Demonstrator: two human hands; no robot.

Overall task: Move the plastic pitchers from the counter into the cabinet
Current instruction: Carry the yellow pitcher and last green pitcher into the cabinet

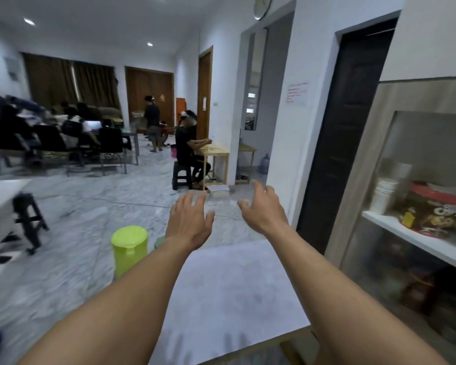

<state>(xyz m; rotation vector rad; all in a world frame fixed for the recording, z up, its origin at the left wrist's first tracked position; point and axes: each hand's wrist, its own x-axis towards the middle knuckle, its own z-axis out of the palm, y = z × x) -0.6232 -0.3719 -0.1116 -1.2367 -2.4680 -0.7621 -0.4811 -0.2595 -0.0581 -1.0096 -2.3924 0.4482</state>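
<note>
A lime-green plastic pitcher [129, 248] with a lid stands at the far left edge of the white counter [234, 285], just left of my left forearm. A second, paler green item [159, 242] peeks out behind my left wrist, mostly hidden. My left hand [188, 222] and my right hand [265, 209] reach forward above the counter's far end, fingers spread, with nothing clearly held between them. The wooden cabinet [379, 133] with glass panels stands to the right, beside my right arm.
Inside the cabinet, a white shelf [416, 242] holds stacked white cups [385, 196] and a red-lidded snack tin [437, 209]. A dark doorway [345, 127] lies ahead on the right. On the left is a black stool [28, 219]. Several people sit at tables beyond the marble floor.
</note>
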